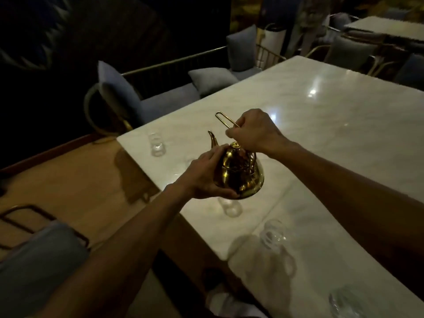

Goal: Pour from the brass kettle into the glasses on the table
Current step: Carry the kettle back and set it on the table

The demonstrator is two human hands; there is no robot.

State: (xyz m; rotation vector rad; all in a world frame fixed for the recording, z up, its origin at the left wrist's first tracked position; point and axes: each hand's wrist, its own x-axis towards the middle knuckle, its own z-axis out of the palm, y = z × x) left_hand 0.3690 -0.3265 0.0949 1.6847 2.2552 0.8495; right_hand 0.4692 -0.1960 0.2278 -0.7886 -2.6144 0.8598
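Observation:
A shiny brass kettle [241, 173] is held above the white marble table [332, 134], its spout pointing away to the upper left. My right hand [254, 131] grips its thin wire handle from above. My left hand [204, 177] cups the kettle's left side and base. Several clear glasses stand along the table's left edge: one far [157, 144], one just below the kettle [230, 206], one nearer [273, 234], one at the bottom right [344, 301]. A further glass behind my left hand is hard to make out.
Blue cushioned chairs with brass frames [146, 99] stand beyond the table's far left corner. Another chair [39, 255] sits at the lower left on the wooden floor. A second table [385, 26] stands at the back right.

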